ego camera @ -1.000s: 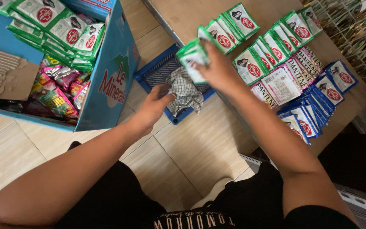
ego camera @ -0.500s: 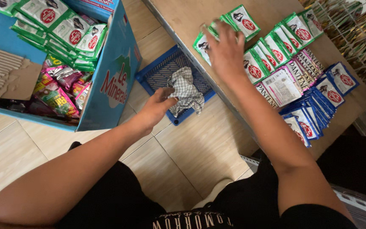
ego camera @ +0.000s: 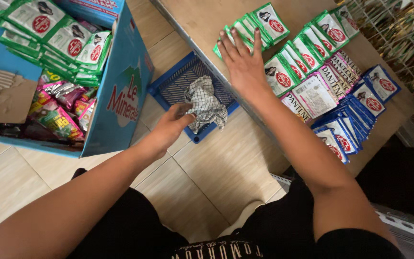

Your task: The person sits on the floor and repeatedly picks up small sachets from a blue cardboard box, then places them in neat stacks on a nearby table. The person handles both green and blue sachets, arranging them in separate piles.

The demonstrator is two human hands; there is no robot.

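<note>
My right hand (ego camera: 241,61) lies flat, fingers spread, on a small stack of green sachets (ego camera: 245,34) at the near end of a wooden shelf board (ego camera: 202,19). More green sachets (ego camera: 307,48) lie in a row to its right. My left hand (ego camera: 168,129) reaches down to a white checked cloth (ego camera: 206,103) in a blue plastic basket (ego camera: 168,88) on the floor, its fingertips touching the cloth's edge.
A blue cardboard box (ego camera: 118,100) at the left holds green sachets (ego camera: 58,36) on top and pink packets (ego camera: 58,117) below. White sachets (ego camera: 312,96) and blue sachets (ego camera: 355,120) lie on the board. A wire rack (ego camera: 394,33) stands at the far right. The floor is beige tile (ego camera: 207,177).
My right hand carried a bundle of green sachets from above the basket to the board and now presses them flat. My left hand has moved closer to the cloth.
</note>
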